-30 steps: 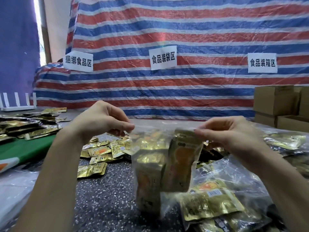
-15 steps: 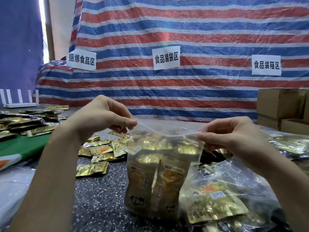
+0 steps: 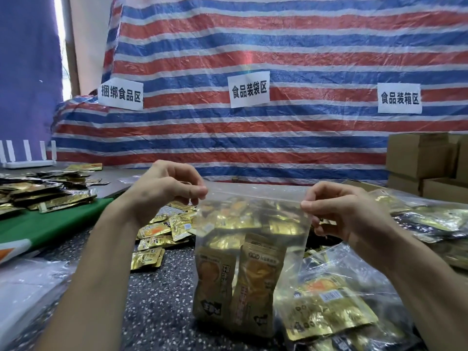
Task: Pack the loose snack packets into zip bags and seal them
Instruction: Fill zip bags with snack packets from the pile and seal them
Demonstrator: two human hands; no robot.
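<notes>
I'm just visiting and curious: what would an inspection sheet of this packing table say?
Surface: dark speckled tabletop, green sheet at its left.
Job's things: clear plastic zip bag upright, gold foil snack packets inside; loose gold packets left of it; filled clear bags at right.
Clutter: heap of gold packets at far left.
Hands: left hand pinches the bag's top left corner, right hand the top right.
Cables: nothing seen.
Surroundings: red-blue-white striped tarp with three white paper signs; brown cardboard boxes at right; white antenna device far left.
</notes>
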